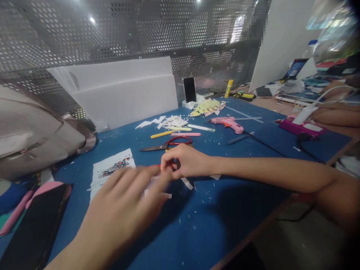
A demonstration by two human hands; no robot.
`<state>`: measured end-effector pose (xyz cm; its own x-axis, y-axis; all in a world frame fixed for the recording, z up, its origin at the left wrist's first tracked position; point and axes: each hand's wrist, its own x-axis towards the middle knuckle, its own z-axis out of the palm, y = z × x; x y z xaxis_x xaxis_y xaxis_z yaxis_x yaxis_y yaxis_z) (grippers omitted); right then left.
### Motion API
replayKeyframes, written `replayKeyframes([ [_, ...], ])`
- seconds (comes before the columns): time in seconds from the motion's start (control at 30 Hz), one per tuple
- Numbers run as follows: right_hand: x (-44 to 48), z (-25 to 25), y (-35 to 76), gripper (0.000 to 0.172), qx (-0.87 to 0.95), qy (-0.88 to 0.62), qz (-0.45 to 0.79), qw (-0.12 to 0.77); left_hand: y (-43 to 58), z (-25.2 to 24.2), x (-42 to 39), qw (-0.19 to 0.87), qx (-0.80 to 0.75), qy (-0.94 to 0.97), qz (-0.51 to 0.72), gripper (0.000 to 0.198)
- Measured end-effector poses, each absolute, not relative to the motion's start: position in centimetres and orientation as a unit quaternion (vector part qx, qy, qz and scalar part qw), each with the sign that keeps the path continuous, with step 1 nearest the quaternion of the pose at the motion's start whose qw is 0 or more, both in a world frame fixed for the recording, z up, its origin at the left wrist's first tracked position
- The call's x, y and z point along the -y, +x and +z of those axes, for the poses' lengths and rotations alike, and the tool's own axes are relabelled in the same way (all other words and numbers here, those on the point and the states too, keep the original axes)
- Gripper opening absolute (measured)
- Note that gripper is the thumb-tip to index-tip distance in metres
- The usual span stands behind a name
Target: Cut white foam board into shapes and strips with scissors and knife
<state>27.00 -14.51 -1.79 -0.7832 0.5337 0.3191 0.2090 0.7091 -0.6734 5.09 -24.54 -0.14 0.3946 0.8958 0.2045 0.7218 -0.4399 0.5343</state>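
My left hand [123,202] reaches in from the lower left, smeared by motion. Its fingertips meet those of my right hand [187,161]. The right fingers are curled in against the thumb. A bit of red shows around them, but what they hold is too hidden to name. Small white paper strips [187,183] lie beneath and beside the hands. Just beyond my right hand is a pair of scissors [154,148] with red handles. A white sheet [97,169] bearing a scatter of multicoloured bits lies partly under my left hand.
Farther back are several pens [185,134], a heap of white pieces [174,122], yellowish cut pieces [208,107] and a propped phone [189,90]. A pink glue gun [229,123] trails its cord rightward. At left are a black case [35,225] and a bag [36,123]. Another person's arm [334,116] rests at right.
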Motion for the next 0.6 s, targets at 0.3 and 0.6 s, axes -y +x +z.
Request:
replayKeyframes([
  [0.3, 15.3, -1.0, 26.8, 0.009, 0.805, -0.214, 0.484, 0.267, 5.0, -0.6, 20.9, 0.264, -0.532, 0.774, 0.217, 0.031],
  [0.6, 14.2, -1.2, 26.9, 0.015, 0.767, -0.221, 0.543, 0.260, 4.9, -0.3, 20.8, 0.305, -0.539, 0.744, 0.251, 0.025],
])
